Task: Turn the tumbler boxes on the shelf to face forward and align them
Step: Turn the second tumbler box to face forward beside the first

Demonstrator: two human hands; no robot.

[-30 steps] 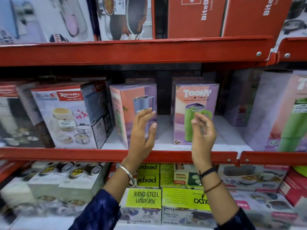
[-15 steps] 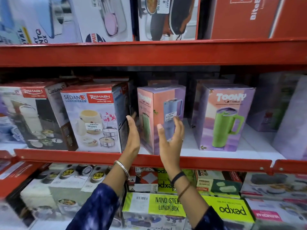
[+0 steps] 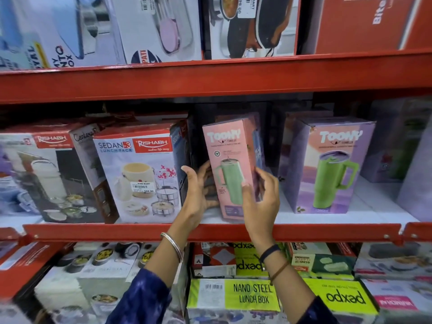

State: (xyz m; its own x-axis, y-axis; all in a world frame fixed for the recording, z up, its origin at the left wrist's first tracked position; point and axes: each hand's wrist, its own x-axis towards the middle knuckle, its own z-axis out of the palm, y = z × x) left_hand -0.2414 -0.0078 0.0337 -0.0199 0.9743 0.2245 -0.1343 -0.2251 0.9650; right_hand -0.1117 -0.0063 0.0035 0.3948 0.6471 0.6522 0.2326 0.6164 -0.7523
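Observation:
A pink Toony tumbler box stands on the middle shelf, tilted, its narrow pink side with a green tumbler picture turned toward me. My left hand grips its left side low down. My right hand holds its right front edge, thumb across the picture. A second Toony tumbler box, purple with a green handled tumbler, stands upright to the right, its front toward me. Further tumbler boxes sit blurred at the far right.
Two Rishabh lunch pack boxes stand close on the left of the pink box. A red shelf beam runs overhead with boxes above. Yellow-green Nano Steel lunch boxes fill the shelf below.
Both hands closed on the pink tumbler box and turned it; its narrow pink side now faces me instead of a corner. The view shifted left, away from the purple box.

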